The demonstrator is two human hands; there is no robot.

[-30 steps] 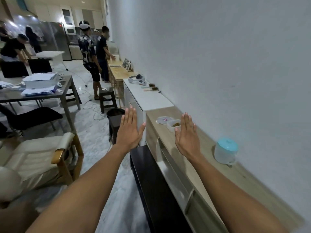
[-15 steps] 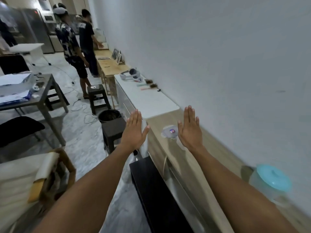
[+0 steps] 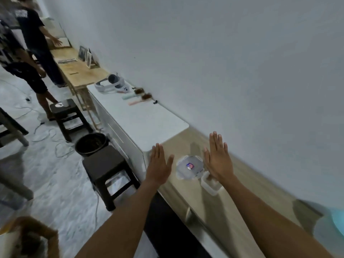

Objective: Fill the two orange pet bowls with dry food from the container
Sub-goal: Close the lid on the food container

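Observation:
Both my arms stretch forward over a wooden cabinet top (image 3: 232, 200), palms down, fingers straight, holding nothing. My left hand (image 3: 159, 164) hovers at the cabinet's left edge. My right hand (image 3: 218, 161) hovers just right of a clear plastic lid (image 3: 189, 167) with a small coloured sticker. A small clear container (image 3: 210, 184) stands under my right wrist, partly hidden by it; its contents do not show. No orange bowls are in view.
A teal-lidded tub (image 3: 337, 218) sits at the right edge. A white cabinet (image 3: 143, 120) beyond carries a headset (image 3: 111, 83) and brushes (image 3: 141, 95). Dark stools (image 3: 108, 168), a black bin (image 3: 91, 143) and cables lie on the floor at left. Two people (image 3: 31, 45) stand farther back.
The view has swung right and down toward the cabinet. Both flat hands now sit closer to the lid and container. The teal-lidded tub has slid to the frame's right edge.

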